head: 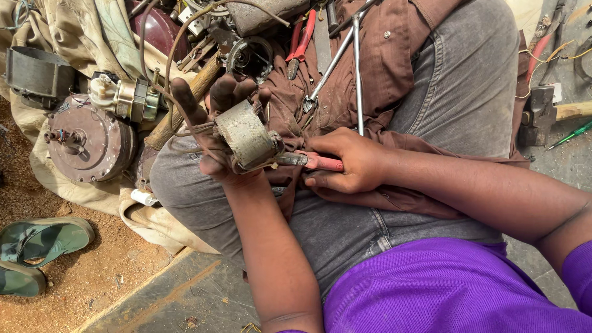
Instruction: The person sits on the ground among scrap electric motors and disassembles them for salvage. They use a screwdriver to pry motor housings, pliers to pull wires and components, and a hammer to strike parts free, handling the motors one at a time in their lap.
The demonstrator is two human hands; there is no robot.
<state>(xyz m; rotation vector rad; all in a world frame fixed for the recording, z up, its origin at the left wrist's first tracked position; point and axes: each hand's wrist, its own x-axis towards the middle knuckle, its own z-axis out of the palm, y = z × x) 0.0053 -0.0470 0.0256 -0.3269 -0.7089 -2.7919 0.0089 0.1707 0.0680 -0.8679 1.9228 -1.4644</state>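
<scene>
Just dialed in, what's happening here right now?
A person sits with a brown cloth over their lap. The left hand holds up a round, grimy metal motor part with loose wires hanging from it. The right hand grips a red-handled tool, its tip pressed against the part's side. A rusty round motor housing, red-handled pliers and other tools lie around; green sandals sit on the sandy ground.

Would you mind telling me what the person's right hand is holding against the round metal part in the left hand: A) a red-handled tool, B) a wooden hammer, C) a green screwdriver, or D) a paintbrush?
A: the right hand grips a red-handled tool whose tip meets the round metal part held in the left hand.
</scene>
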